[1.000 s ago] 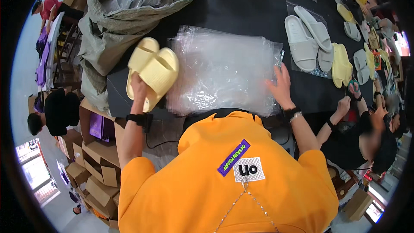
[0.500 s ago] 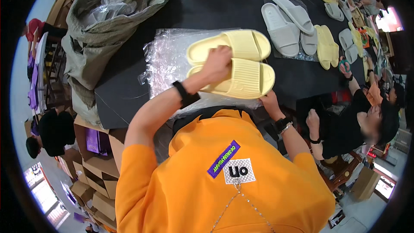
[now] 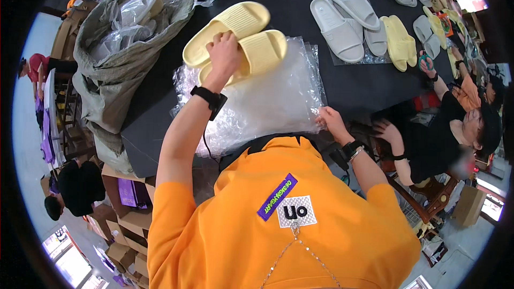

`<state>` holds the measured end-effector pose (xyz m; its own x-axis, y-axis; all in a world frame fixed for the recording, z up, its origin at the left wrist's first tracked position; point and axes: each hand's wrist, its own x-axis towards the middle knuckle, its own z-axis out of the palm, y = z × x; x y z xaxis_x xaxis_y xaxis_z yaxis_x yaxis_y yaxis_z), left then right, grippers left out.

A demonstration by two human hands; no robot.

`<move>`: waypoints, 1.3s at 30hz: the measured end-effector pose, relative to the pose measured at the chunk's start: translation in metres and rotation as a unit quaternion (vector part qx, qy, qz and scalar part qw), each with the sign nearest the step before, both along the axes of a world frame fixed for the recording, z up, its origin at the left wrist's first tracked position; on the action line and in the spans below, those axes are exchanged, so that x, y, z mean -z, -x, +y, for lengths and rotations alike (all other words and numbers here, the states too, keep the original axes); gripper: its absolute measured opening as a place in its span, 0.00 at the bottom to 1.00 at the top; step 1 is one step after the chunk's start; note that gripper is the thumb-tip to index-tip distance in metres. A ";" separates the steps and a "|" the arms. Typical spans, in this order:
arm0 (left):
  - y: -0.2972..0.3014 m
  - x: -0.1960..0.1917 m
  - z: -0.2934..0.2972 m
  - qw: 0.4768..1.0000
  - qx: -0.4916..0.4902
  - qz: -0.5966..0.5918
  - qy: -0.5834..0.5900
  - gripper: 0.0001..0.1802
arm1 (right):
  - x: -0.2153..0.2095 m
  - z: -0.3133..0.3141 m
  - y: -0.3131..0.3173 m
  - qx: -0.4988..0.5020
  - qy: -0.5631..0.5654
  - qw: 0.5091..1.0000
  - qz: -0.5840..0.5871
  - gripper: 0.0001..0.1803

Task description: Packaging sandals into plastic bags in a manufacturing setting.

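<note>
My left hand [image 3: 224, 53] is closed round the inner edges of a pair of pale yellow slide slippers [image 3: 265, 51], fingers between the two. The pair is tilted, toe ends up to the right, over the far left part of a stack of clear plastic bags [image 3: 267, 99]. At the stack's near right corner, my right hand [image 3: 332, 120] pinches the edge of a bag between thumb and fingers. Its fingertips are small and partly hidden. The lower slipper's heel is partly covered by my left hand and wrist.
A grey woven sack [image 3: 101, 75] of bagged slippers stands at left. Grey slippers [image 3: 337, 32] and yellow slippers [image 3: 399, 43] lie to the right on the black table [image 3: 348, 88]. A co-worker in black [image 3: 433, 142] sits at right. Cardboard boxes [image 3: 126, 219] stand lower left.
My left hand has carried the yellow slippers left and away from me, turning them at a slant and uncovering the bags. My right hand stays near the stack's corner, now pinching its edge.
</note>
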<state>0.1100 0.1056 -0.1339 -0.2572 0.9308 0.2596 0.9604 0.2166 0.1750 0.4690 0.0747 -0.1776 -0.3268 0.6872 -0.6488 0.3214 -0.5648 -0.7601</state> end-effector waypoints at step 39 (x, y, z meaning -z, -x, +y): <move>-0.013 0.063 -0.063 0.994 -0.020 -0.055 0.088 0.13 | 0.016 -0.004 0.010 -0.330 -0.278 0.889 -0.151 0.20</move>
<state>0.1226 0.0428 -0.1964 -0.3133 0.9476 0.0626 0.9275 0.2912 0.2343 0.4595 0.0710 -0.1937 -0.6470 0.6517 -0.3958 0.6802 0.2587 -0.6859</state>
